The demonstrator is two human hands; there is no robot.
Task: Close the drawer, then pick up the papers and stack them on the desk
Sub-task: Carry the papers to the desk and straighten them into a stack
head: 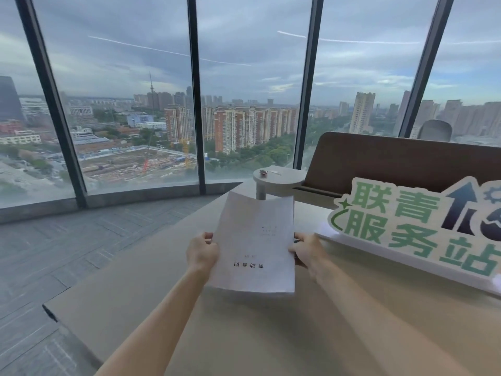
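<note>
White papers (254, 245) hang above the desk (130, 297), long axis running away from the person, pinched at the 2 side edges: left hand (202, 252) and right hand (305, 252) equally near, fingers clamped. Lowering flat seems next.

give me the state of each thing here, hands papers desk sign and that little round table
left hand: gripping the papers' left edge
right hand: gripping the papers' right edge
papers: held up over the desk, far edge curling, print upside down to the camera
desk: bare under the papers
sign: propped upright on the desk, to the right
round table: standing beyond the desk, small items on top
drawer: not in view
</note>
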